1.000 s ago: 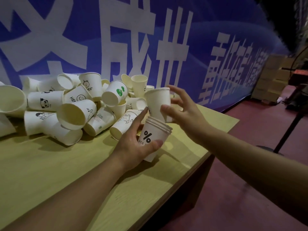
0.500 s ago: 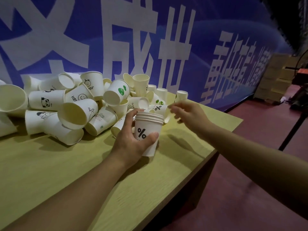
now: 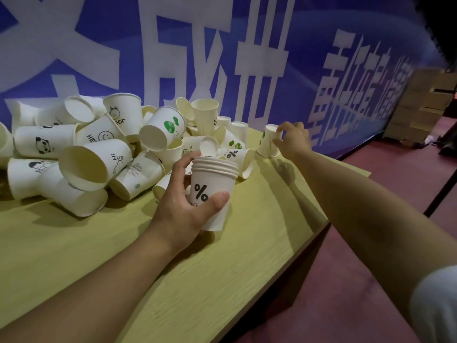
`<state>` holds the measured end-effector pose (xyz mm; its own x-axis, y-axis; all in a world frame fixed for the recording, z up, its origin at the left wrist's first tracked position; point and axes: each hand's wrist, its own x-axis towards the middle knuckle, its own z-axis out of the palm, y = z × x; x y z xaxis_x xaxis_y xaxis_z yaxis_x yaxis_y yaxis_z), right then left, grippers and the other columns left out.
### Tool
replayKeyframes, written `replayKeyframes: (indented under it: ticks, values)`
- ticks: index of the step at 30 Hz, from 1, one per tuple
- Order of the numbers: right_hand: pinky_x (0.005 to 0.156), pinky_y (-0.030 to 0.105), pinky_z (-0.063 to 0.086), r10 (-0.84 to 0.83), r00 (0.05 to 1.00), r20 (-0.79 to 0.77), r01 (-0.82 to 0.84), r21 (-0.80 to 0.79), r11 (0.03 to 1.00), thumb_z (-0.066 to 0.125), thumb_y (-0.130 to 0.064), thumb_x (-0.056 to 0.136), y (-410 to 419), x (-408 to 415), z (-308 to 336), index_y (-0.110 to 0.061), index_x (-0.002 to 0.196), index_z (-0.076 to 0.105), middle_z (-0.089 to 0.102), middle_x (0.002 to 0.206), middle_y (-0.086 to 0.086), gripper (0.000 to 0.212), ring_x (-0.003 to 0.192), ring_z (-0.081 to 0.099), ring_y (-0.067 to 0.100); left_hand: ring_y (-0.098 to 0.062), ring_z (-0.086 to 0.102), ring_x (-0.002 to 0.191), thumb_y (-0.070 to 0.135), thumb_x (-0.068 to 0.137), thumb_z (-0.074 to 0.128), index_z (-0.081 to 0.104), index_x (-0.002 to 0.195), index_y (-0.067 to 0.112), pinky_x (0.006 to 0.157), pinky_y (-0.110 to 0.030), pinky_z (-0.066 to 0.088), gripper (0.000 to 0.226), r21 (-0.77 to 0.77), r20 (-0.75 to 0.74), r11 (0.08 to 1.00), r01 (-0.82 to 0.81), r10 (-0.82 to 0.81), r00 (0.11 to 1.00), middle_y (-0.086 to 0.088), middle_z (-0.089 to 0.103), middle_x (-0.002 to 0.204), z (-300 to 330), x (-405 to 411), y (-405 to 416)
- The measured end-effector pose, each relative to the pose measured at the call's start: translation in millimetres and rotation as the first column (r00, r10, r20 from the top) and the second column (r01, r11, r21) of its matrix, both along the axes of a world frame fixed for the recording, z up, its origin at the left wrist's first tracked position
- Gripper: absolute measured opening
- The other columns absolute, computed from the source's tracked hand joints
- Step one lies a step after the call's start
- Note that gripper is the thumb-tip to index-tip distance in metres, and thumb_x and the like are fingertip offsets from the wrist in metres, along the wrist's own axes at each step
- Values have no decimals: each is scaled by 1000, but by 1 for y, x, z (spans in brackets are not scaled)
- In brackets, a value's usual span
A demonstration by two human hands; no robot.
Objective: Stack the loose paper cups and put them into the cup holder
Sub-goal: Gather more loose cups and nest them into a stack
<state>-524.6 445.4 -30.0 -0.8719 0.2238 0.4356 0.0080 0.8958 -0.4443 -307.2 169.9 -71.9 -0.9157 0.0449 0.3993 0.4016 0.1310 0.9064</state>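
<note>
My left hand [image 3: 184, 206] grips a stack of several nested white paper cups [image 3: 214, 189] with a black percent sign, held upright just above the yellow-green table [image 3: 222, 280]. A pile of loose white paper cups [image 3: 99, 154] lies tumbled at the back left, some printed with pandas, smileys and green sprouts. My right hand [image 3: 293, 141] reaches to the far right end of the table and pinches the top of a single upside-down cup [image 3: 268, 142] standing there. No cup holder is in view.
A blue banner with large white characters [image 3: 222, 58] stands close behind the table. The table's right edge drops to a dark red floor [image 3: 358, 280]. Stacked cardboard boxes [image 3: 425, 105] sit at the far right.
My right hand dropped a cup into the stack, then reached right and back to the lone upside-down cup. My left hand kept the stack and turned it upright.
</note>
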Motion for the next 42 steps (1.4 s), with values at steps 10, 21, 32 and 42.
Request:
replayKeyframes:
  ticks: [10,21,32,42]
  values:
    - [106,29,40,152,935,-320,-240,-258,936,66,-20,96,-14,72,19,-19,98,60,46,149,0,6,133,45,20,10,62,88,62,52,72,38,123,67,61,-14,53,79,-59,-25,995,77,-79,997,16,54,117,6,13,2]
    - [78,31,60,676,633,-378,-768,-418,486,71,-7,87,-62,221,29,-39,131,44,44,126,0,61,112,62,22,7,60,98,66,57,73,26,129,76,68,-15,54,86,-197,-48,971,139,-151,987,17,51,127,5,25,1]
    - [73,35,62,683,650,-335,-745,-459,484,70,-23,91,-96,232,35,-43,130,35,47,128,-3,56,102,68,24,6,60,93,68,59,71,23,133,64,70,-11,51,89,-278,-65,960,24,-44,997,25,54,109,4,24,2]
    - [76,22,57,651,716,-250,-681,-456,573,57,-32,100,-100,224,18,-43,140,45,51,128,-13,43,104,63,-1,2,62,98,49,76,79,-8,147,64,76,-25,56,113,-171,-119,985,20,-41,992,15,52,125,0,17,0]
